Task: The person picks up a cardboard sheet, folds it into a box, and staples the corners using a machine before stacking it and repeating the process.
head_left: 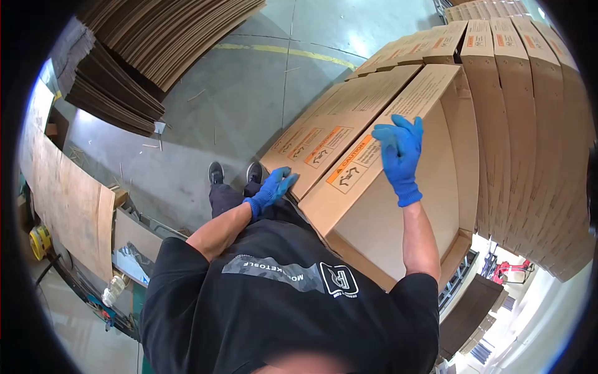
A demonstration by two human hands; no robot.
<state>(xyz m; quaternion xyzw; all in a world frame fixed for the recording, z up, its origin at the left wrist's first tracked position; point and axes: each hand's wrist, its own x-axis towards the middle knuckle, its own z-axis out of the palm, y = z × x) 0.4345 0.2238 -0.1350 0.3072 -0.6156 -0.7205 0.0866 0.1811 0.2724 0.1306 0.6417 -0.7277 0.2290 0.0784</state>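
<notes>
Both of my hands wear blue gloves. My left hand (pixel 274 189) is at the near end of the row of cardboard boxes, its fingers stretched out at the corner of the second box (pixel 367 118). My right hand (pixel 400 156) is raised over the nearest open cardboard box (pixel 339 209), its fingers apart beside the orange caution label (pixel 350 163). That box stands tilted against my body, its pale inside facing me. Neither hand shows a grip on anything.
More cardboard boxes (pixel 523 112) stand packed in a curved row to the right. A stack of flat cardboard sheets (pixel 162 37) lies at the upper left. Wooden boards (pixel 68 199) run along the left. Scraps lie on the grey floor (pixel 205 134), which carries a yellow line (pixel 280 51).
</notes>
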